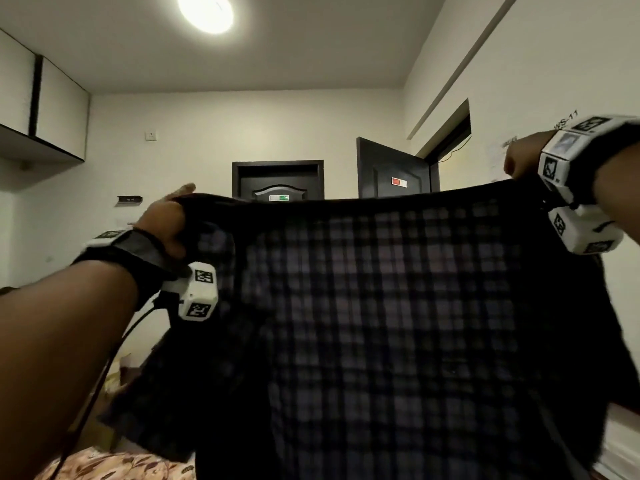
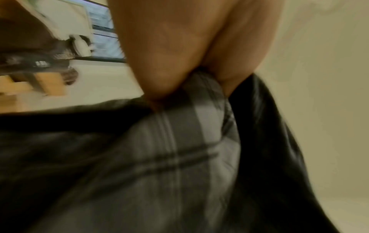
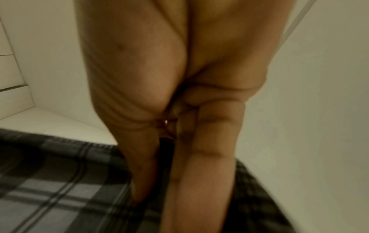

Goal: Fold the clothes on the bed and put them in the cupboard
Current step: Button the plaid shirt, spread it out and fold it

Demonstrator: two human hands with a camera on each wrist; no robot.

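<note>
Between the two raised hands a dark checked shirt (image 1: pixel 381 306) hangs spread out, its top edge pulled straight. At its left corner the left hand (image 1: pixel 166 220) pinches the cloth between thumb and fingers. At the right corner the right hand (image 1: pixel 519 161), held higher, grips the edge with curled fingers. Below the left arm a flowered bed cover (image 1: pixel 114 465) shows.

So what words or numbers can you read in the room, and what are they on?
"WS-11": on the wall just above the right hand.
Green sign on the middle door: too small to read.
Red sign on the open door: too small to read.
Square black-and-white markers on the wrist cameras: patterns, not words.
</note>
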